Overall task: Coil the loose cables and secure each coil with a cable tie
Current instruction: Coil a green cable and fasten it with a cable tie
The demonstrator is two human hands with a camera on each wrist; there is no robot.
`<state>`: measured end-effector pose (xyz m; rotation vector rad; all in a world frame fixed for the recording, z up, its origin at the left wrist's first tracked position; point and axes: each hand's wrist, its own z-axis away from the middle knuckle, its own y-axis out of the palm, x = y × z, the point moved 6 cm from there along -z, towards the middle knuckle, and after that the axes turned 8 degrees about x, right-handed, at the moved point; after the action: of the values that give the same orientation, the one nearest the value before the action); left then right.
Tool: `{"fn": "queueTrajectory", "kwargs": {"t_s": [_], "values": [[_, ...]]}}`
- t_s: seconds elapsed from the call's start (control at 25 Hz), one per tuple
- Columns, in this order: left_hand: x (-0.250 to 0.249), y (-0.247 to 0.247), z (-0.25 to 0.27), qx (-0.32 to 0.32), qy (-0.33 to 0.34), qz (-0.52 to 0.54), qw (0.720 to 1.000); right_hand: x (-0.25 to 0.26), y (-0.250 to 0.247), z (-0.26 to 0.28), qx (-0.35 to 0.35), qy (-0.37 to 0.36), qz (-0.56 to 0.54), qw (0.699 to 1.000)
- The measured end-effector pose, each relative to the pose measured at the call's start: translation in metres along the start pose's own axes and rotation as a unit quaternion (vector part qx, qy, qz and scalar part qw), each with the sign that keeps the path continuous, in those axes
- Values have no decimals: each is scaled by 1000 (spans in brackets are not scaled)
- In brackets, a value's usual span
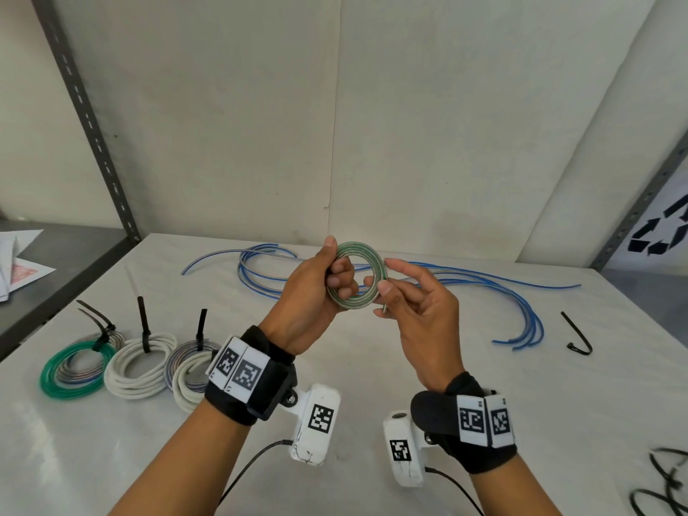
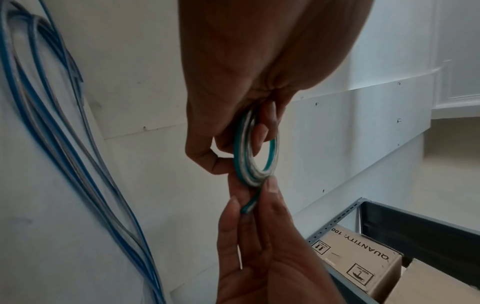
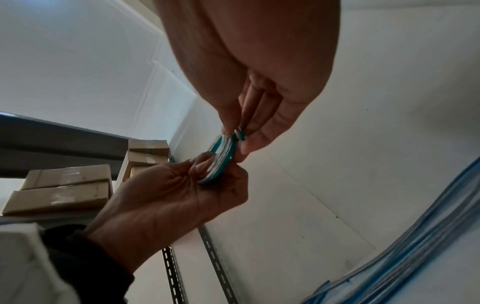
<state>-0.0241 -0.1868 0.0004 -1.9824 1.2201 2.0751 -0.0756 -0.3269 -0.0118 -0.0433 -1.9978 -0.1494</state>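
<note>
A small green and white cable coil point(image 1: 366, 256) is held up above the table. My left hand point(image 1: 327, 281) grips its left side, fingers curled through the ring and thumb on top. My right hand point(image 1: 387, 288) pinches the cable's free end point(image 2: 248, 206) at the coil's right edge between thumb and fingers. In the right wrist view the coil point(image 3: 221, 158) shows edge on between both hands. A loose blue cable point(image 1: 484, 284) lies spread across the table behind. One black cable tie point(image 1: 577, 335) lies at the right.
Three coiled, tied bundles sit at the left: a green one point(image 1: 74, 366), a white one point(image 1: 139, 363) and a grey-white one point(image 1: 190, 370). More black ties point(image 1: 666, 486) lie at the bottom right. Cardboard boxes point(image 2: 363, 259) sit on a metal shelf beside the table.
</note>
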Motion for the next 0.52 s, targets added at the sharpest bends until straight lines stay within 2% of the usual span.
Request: {"fn": "queueTrajectory", "kwargs": {"t_s": [0.12,0.52], "values": [[3,1,0,9,-12,4,1000,0,-2,2,-36,-13,-5,999],[7,6,1,10,-1,-66,998,3,-10,0,-51,-12,-43,998]]}}
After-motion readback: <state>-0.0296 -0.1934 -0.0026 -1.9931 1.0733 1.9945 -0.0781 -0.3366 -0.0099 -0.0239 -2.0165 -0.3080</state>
